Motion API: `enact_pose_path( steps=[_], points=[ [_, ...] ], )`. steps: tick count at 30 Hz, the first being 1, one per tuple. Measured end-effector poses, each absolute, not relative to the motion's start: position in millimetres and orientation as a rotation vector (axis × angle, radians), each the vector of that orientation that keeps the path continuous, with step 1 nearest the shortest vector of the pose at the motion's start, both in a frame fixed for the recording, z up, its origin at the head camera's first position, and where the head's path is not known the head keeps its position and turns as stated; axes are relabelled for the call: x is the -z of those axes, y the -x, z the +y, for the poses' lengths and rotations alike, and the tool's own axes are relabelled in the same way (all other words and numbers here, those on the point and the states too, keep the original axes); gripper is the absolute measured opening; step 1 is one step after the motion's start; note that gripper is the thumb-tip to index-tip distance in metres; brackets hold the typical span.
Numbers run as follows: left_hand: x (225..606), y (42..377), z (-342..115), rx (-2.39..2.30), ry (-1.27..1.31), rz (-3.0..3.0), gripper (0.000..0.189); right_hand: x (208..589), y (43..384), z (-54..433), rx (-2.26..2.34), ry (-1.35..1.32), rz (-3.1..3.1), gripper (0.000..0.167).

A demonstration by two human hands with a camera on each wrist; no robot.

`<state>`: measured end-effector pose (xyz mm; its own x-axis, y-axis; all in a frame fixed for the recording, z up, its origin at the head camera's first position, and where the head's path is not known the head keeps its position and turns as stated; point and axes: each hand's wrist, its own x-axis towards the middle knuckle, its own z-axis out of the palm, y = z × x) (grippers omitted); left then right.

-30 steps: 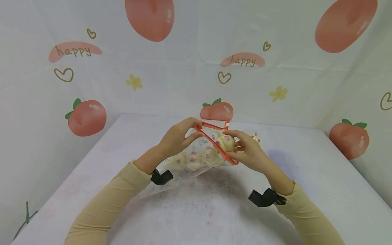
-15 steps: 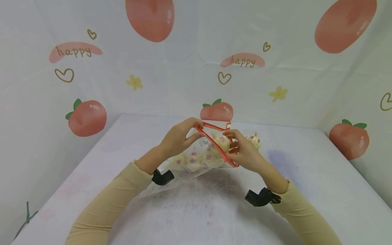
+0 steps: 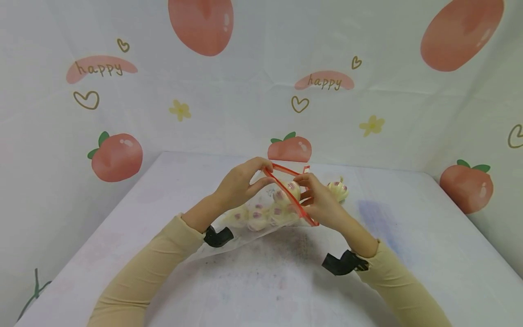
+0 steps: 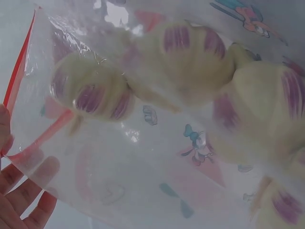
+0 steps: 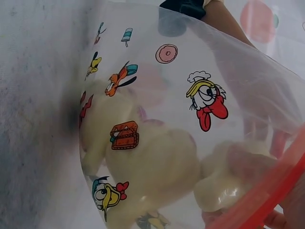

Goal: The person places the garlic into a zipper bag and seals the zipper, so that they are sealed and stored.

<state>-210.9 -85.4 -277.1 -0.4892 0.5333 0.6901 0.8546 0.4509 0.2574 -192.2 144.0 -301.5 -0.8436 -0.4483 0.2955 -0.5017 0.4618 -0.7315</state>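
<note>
In the head view, my left hand (image 3: pixel 245 179) pinches the upper rim of a clear zip bag (image 3: pixel 241 240) with a red-edged mouth. Cartoon prints cover the plastic. Several garlic bulbs (image 3: pixel 258 219), cream with purple patches, lie inside it. My right hand (image 3: pixel 324 204) reaches into the mouth from the right, fingers curled round one garlic bulb (image 3: pixel 291 190). That bulb is partly behind the red edge (image 3: pixel 291 196). Seen through the plastic in the right wrist view, a bulb (image 5: pixel 219 188) sits by blurred fingertips. Just behind my right hand, one more garlic bulb (image 3: pixel 338 190) rests on the table.
A white table (image 3: pixel 261 290) with dark smudges lies under the bag. Behind it hangs a white backdrop (image 3: pixel 245 100) with fruit prints. Black devices (image 3: pixel 345 263) are strapped to both wrists.
My right hand has moved left, bringing its garlic bulb farther into the bag. More of the bulb on the table shows now. My left hand has barely moved.
</note>
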Motion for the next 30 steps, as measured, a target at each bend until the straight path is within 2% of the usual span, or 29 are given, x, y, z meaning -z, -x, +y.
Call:
enact_pose_path(
  steps=[14, 30],
  points=[
    [278.3, 212.2, -85.0, 0.814, 1.157, -2.173, 0.025, 302.9, 193.3, 136.7, -1.324, -0.904, -2.613, 0.055],
    [279.5, 212.9, -85.3, 0.818, 1.171, -2.16, 0.024, 305.0, 196.1, 144.6, -1.289, -0.976, -2.591, 0.031]
  ],
)
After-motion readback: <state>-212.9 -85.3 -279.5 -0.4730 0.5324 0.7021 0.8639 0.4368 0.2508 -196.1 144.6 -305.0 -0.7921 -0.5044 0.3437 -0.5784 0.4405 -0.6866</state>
